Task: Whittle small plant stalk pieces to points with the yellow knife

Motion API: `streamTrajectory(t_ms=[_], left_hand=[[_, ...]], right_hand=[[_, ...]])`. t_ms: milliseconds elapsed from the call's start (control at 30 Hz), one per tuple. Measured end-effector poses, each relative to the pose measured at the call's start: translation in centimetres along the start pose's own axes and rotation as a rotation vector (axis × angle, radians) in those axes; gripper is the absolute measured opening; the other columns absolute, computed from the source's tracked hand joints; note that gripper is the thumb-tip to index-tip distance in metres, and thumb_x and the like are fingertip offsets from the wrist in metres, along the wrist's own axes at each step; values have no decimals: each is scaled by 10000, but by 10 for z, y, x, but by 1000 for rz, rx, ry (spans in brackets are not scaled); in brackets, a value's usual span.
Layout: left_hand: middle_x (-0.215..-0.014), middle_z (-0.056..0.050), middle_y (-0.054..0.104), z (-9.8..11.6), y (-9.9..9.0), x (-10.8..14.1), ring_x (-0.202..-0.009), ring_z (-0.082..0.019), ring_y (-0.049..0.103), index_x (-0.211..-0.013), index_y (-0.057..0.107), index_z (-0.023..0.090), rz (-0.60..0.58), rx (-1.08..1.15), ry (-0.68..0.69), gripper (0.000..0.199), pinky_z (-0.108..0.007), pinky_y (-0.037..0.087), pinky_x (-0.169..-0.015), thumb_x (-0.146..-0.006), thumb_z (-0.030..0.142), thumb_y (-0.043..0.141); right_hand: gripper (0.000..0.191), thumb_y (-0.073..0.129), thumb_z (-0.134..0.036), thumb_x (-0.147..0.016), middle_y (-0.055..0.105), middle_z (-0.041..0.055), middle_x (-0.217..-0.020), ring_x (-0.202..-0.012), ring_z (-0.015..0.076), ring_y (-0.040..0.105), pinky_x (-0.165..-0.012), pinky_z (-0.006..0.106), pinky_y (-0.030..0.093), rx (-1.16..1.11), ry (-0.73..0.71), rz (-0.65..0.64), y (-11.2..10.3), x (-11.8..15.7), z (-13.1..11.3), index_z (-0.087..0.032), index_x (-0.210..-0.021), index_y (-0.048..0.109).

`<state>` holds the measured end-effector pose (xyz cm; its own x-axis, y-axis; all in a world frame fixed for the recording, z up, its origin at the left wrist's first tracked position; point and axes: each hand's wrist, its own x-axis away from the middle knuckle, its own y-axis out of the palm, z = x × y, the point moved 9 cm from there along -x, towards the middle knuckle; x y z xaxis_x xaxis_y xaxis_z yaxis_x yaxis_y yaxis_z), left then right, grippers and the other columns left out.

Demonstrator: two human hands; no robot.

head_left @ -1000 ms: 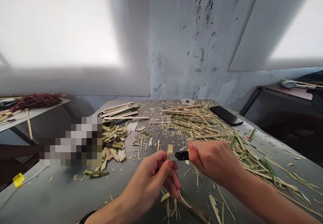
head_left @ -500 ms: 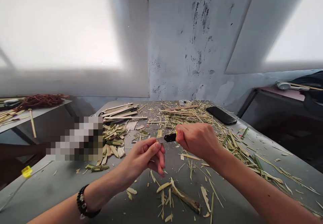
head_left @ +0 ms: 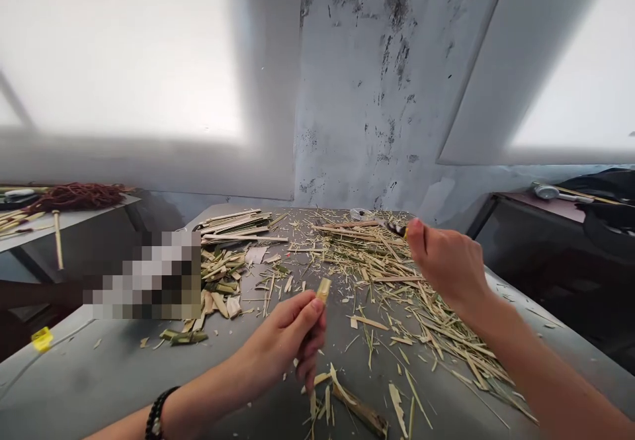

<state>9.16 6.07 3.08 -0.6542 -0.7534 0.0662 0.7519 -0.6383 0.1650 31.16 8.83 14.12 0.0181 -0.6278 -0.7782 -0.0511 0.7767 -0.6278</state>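
Note:
A short pale bamboo piece (head_left: 323, 290) sticks up from my left hand (head_left: 292, 334), whose thumb and fingers are closed on it. My right hand (head_left: 446, 264) is wrapped round the handle of a knife (head_left: 395, 228), up and to the right of the bamboo. The knife points left over the shavings, apart from the bamboo piece, and its blade is blurred. A darker bamboo chunk (head_left: 361, 412) lies below my left hand among thin chips.
On the grey table (head_left: 124, 374), split bamboo strips (head_left: 238, 223) lie at the back left, above offcuts (head_left: 223, 281). Shavings (head_left: 397, 268) cover the right side. A pixelated patch and a person's dark arm (head_left: 42, 294) are at left. Red-brown fibres (head_left: 79, 196) sit on a side table.
My right hand has moved right and away with the knife, off the bamboo piece. My left hand has lowered slightly, and the bamboo now stands more upright. The phone at the right is no longer visible.

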Motion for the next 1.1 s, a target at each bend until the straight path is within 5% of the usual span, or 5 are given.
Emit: streamTrajectory(t_ms=[300, 833, 933, 1100], left_hand=[[-658, 97, 393, -4, -4, 0, -424, -53, 407, -811, 426, 226, 88, -84, 4, 446, -204, 430, -451, -967, 635, 511], [-607, 108, 291, 4, -4, -2, -416, -55, 274, -785, 408, 235, 85, 50, -42, 376, -213, 478, -453, -995, 529, 509], [-571, 113, 297, 0, 4, 3, -412, -60, 281, -777, 396, 239, 35, 73, -48, 406, -220, 496, -468, -983, 561, 533], [-554, 107, 334, -22, 28, 12, -413, -36, 332, -792, 451, 212, -171, 114, -120, 483, -150, 409, -458, -940, 657, 568]], right_hand=[[518, 299, -337, -1093, 517, -44, -517, -432, 115, 444, -506, 306, 215, -290, -321, -146, -5, 59, -90, -211, -637, 511], [495, 296, -267, -1042, 577, 12, -567, -479, 117, 429, -542, 312, 175, -160, -391, -64, 20, 49, -97, -186, -661, 599], [531, 286, -297, -1046, 558, 26, -546, -459, 117, 417, -534, 305, 172, -95, -315, -48, 20, 29, -75, -189, -634, 603], [663, 271, -385, -1074, 401, 42, -447, -382, 83, 209, -526, 304, 140, 87, 22, 51, -12, -10, 17, -176, -492, 511]])
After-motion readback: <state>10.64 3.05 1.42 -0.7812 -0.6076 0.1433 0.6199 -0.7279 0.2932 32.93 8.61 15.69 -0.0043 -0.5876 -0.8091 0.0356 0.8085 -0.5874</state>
